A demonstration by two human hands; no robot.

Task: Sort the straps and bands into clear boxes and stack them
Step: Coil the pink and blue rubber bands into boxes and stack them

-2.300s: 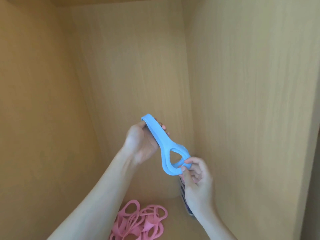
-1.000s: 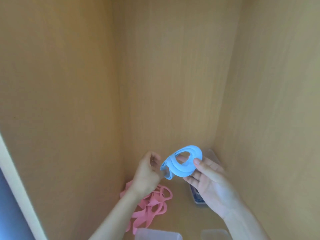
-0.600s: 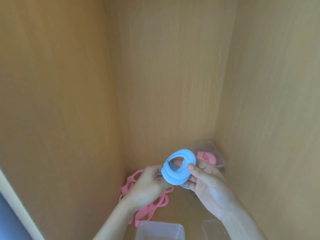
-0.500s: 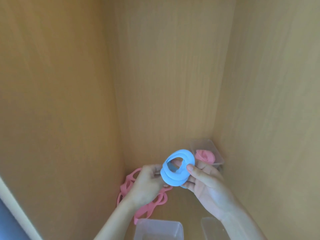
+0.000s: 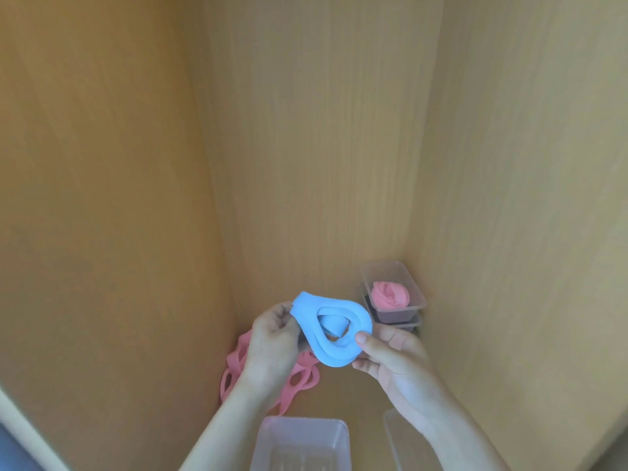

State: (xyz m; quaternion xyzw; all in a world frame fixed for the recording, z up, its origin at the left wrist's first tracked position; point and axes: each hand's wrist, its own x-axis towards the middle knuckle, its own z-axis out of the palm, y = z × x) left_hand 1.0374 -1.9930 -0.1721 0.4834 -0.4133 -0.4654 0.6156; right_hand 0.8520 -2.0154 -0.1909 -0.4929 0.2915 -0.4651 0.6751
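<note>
A blue band [image 5: 307,321], coiled into a loose loop, is held in the air between both hands. My left hand [image 5: 272,348] grips its left end, and my right hand [image 5: 390,358] pinches its right edge with thumb on top. Below the left hand lies a heap of pink bands [image 5: 238,365] on the cupboard floor. In the back right corner a clear box [image 5: 416,294] holds a rolled pink band [image 5: 389,294] and sits stacked on a darker box [image 5: 396,316].
An empty clear box [image 5: 302,436] stands at the bottom middle, with another clear piece [image 5: 394,436] to its right, partly hidden by my right forearm. Wooden cupboard walls [image 5: 102,198] close in on the left, back and right.
The blue band went from stretched long between the hands to rolled into a compact coil. The view dropped, bringing the stacked boxes and the empty box into sight.
</note>
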